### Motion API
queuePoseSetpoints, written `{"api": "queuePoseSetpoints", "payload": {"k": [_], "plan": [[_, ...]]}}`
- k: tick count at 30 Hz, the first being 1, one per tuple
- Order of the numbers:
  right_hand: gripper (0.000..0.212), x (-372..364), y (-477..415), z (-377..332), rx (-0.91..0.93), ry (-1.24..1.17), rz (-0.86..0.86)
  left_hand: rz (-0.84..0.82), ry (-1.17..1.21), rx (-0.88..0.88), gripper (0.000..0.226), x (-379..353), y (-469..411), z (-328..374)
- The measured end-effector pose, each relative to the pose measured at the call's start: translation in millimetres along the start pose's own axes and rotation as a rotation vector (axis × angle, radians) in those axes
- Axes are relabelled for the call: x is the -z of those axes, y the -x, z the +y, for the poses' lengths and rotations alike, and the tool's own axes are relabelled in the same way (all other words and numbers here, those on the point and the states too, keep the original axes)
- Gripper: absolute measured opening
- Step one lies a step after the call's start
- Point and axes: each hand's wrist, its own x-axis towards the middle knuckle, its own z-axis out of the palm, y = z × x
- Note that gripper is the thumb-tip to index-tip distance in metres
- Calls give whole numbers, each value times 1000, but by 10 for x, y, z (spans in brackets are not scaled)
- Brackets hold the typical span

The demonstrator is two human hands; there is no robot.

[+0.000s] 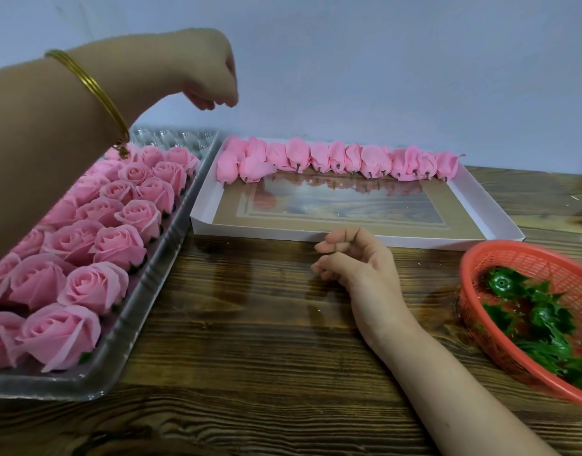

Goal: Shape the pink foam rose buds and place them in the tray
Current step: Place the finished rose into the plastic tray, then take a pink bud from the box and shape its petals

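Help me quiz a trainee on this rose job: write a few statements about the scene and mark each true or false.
1. The shaped buds line the far edge of the white tray. True.
2. The right hand holds a rose. False: it lies on the table, holding nothing.
3. The red basket holds green leaf pieces. True.
4. The left hand rests on the table. False: it is raised in the air, touching nothing.

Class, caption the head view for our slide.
Left hand raised, right hand beside white tray lined with one bud row.
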Motion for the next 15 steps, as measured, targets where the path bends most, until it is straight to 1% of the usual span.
{"api": "queuePoseSetpoints", "payload": {"k": [5,12,15], "plan": [[30,-1,-3,9,5,-6,5,-6,144,-44,16,-180,92,308],[28,0,6,-7,5,-11,-3,-1,312,-28,20,-529,194,670],[28,2,8,-18,3,-12,-10,7,305,-5,10,-732,234,705]]}}
